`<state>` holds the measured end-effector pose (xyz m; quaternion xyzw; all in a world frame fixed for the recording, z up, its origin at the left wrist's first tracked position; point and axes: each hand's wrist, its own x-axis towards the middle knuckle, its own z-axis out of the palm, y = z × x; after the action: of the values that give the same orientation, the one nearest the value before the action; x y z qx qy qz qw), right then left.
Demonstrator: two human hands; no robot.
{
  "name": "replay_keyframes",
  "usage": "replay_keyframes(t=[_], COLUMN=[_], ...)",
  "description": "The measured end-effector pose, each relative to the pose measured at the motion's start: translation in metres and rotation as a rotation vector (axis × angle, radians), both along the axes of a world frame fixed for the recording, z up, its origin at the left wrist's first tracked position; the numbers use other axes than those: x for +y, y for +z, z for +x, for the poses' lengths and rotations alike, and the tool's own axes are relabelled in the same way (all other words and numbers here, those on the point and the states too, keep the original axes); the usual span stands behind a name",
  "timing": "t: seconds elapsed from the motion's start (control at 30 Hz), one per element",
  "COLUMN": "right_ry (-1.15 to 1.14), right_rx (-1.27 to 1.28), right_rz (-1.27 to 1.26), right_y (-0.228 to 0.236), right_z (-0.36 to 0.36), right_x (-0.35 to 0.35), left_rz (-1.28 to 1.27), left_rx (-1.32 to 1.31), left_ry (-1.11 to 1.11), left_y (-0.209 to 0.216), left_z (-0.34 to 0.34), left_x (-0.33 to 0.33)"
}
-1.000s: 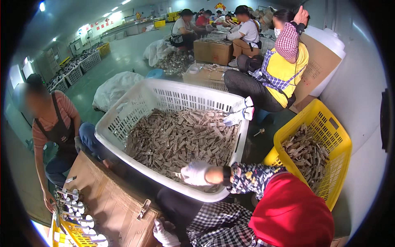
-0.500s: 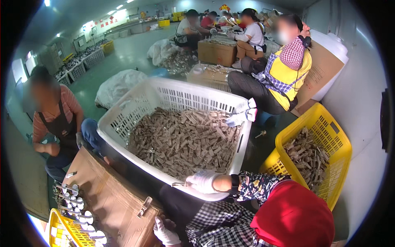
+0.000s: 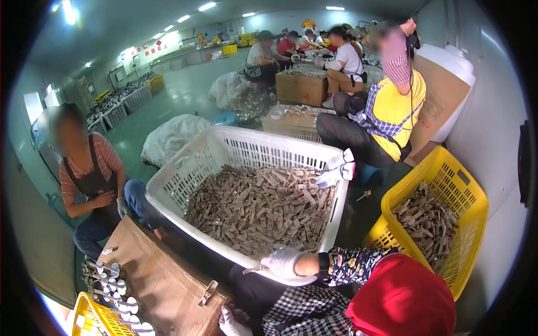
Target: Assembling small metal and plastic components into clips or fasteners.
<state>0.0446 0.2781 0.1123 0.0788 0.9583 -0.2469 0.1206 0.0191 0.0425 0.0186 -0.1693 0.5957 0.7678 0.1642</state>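
Note:
My right hand (image 3: 282, 263), in a white glove with a dark band at the wrist, rests at the near rim of a large white basket (image 3: 203, 237). Pinched in its fingertips is a slim, grey metal piece (image 3: 253, 270). Many similar small, flat, greyish-brown pieces (image 3: 263, 204) fill the basket. My left hand (image 3: 233, 323), also gloved, is low by the near edge of a cardboard box (image 3: 159, 274); its thumb stands apart from the fingers and nothing shows in it. A single metal piece (image 3: 208, 293) lies on the box near that hand.
White gloves (image 3: 337, 168) hang on the basket's right rim. A yellow crate (image 3: 468, 193) of metal pieces stands at right. Round-ended metal parts (image 3: 120, 291) line the box's left side above a yellow basket (image 3: 92, 322). Co-workers sit at left (image 3: 95, 185) and far right (image 3: 395, 106).
The view has tilted up, so everything sits lower and slightly right. The left co-worker's hand has moved against their apron. My right hand keeps its piece at the rim.

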Motion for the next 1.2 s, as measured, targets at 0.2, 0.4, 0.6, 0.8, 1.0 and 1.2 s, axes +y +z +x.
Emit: replay_keyframes(t=[0.2,0.4,0.6,0.8,1.0,1.2], right_ry=[0.048,0.031,0.129,0.037,0.102,0.083], right_rx=[-0.049,0.023,0.287,-0.044,-0.086,-0.136], right_rz=[-0.031,-0.242,-0.366,-0.933,-0.713,-0.657], right_y=[0.001,0.006,0.038,-0.007,-0.031,-0.058], right_z=[-0.006,-0.010,-0.042,-0.136,-0.168,-0.181], right_x=[0.003,0.001,-0.008,-0.040,-0.084,-0.082], left_rz=[0.090,0.130,0.114,0.269,0.257,0.221], left_rx=[-0.018,-0.003,-0.087,-0.176,-0.179,-0.158], left_ry=[-0.019,0.048,0.030,0.040,0.044,0.027], left_y=[0.003,-0.007,0.017,-0.002,-0.007,-0.005], left_z=[-0.001,0.001,-0.002,-0.013,-0.008,-0.006], left_x=[-0.001,-0.008,0.004,-0.003,-0.010,-0.008])
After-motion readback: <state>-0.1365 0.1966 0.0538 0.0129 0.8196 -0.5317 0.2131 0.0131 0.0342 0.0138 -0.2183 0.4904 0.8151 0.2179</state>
